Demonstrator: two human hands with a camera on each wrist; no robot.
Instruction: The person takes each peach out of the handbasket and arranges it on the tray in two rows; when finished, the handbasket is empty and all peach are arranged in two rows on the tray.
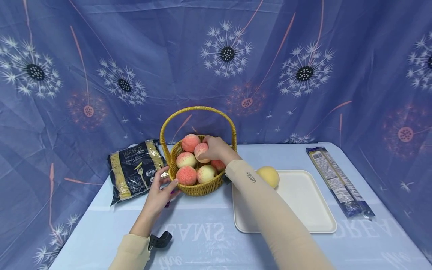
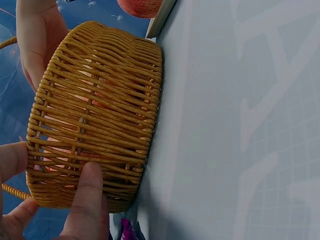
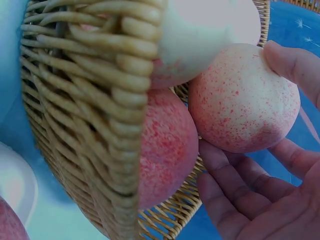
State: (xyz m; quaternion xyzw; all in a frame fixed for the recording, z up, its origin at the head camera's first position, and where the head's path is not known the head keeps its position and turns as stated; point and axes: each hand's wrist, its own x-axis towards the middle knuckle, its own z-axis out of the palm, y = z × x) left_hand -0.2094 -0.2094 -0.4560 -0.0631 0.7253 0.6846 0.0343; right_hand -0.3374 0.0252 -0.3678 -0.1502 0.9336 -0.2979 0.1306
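A wicker basket [image 1: 199,190] with a tall arched handle holds several red-and-cream peaches [image 1: 186,175]. My right hand [image 1: 217,148] reaches over the basket's right side. Its thumb and fingers grip one speckled peach [image 3: 242,100], which sits at the top of the pile beside a pale peach and a redder one. At the basket's left side is my left hand [image 1: 160,195], its fingers spread. One extended finger [image 2: 89,195] lies against the woven wall, and the thumb touches near the rim. Another peach [image 1: 269,176], yellow from above and red lower down, rests on the white tray [image 1: 303,198].
A dark pasta bag [image 1: 135,170] lies left of the basket, close to my left hand. Flat dark-blue packets [image 1: 337,182] lie right of the tray. Behind the table hangs a blue dandelion-print cloth [image 1: 175,56]. A bit of purple packaging [image 2: 127,231] shows near the basket's base.
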